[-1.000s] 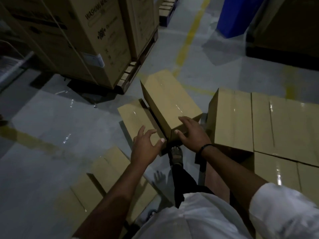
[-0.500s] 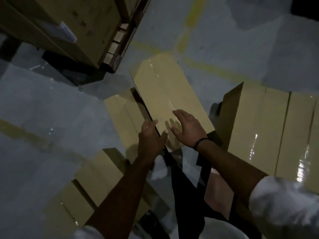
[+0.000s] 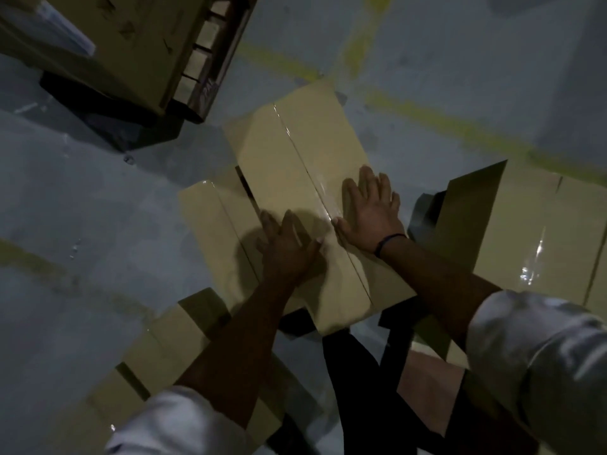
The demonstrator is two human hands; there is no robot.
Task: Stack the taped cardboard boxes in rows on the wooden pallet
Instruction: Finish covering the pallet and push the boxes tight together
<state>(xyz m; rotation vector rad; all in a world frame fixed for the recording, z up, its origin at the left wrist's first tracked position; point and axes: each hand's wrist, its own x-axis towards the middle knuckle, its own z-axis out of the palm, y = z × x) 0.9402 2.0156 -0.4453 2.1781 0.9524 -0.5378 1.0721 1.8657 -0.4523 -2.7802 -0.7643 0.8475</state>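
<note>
At the top left a big carton (image 3: pixel 115 44) sits on a pallet (image 3: pixel 202 60). At the bottom left, floor boxes (image 3: pixel 157 349) lie on the grey floor (image 3: pixel 82 208). In the middle is the box (image 3: pixel 279 152). It is long and tan, with shiny tape (image 3: pixel 305 165) down its top. It lies slanted on a low box (image 3: pixel 210 224). The left hand (image 3: pixel 285 251) lies flat at its left edge, fingers straight, gripping nothing. The right hand (image 3: pixel 368 205), with a dark band (image 3: pixel 389 241) on the wrist, lies flat on top too, holding nothing. Close on the right stands a stack (image 3: pixel 532 231) of taped boxes. Yellow lines (image 3: pixel 427 113) cross the floor behind.
</note>
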